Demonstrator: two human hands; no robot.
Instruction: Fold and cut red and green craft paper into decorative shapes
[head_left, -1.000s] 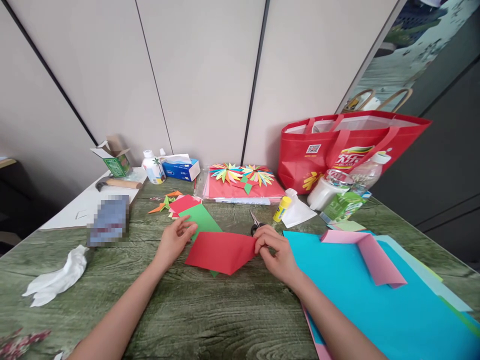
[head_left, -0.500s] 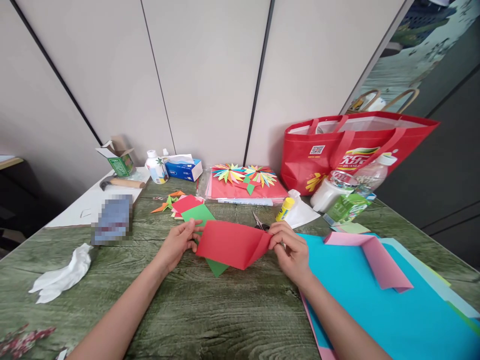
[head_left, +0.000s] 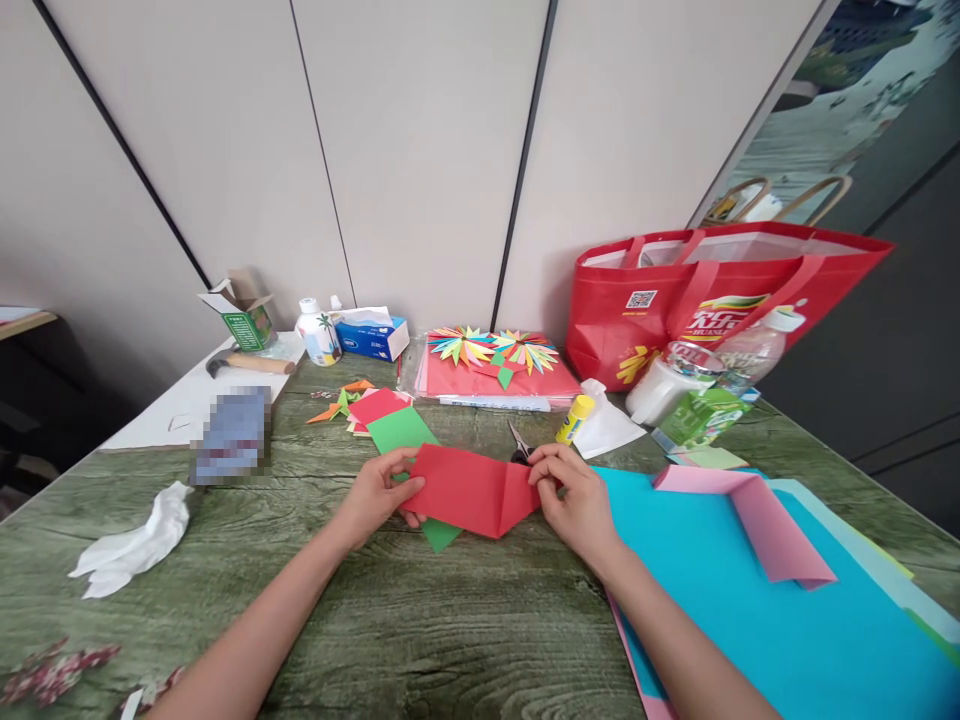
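Observation:
Both hands hold a sheet of red paper [head_left: 461,490] with a crease toward its right side. My left hand [head_left: 379,497] pinches its left edge, thumb on top and fingers partly underneath. At the right end, my right hand [head_left: 574,495] grips the paper with curled fingers. Beneath the red sheet lies a green paper strip [head_left: 401,428], partly covered. Scissors [head_left: 519,445] with dark handles rest just behind my right hand, their handles partly hidden. A yellow glue stick [head_left: 574,420] is a little farther right.
Blue sheets [head_left: 675,580] with a folded pink paper [head_left: 787,530] cover the right side. Behind stand a red bag [head_left: 622,310], a white jar [head_left: 667,385] and a tissue box [head_left: 371,335]. A hammer [head_left: 251,363] and crumpled tissue [head_left: 135,540] are at the left.
The red paper has turned slightly and its right part is folded differently, with the crease now more upright. My left thumb has come onto the paper's top face. The view has shifted slightly.

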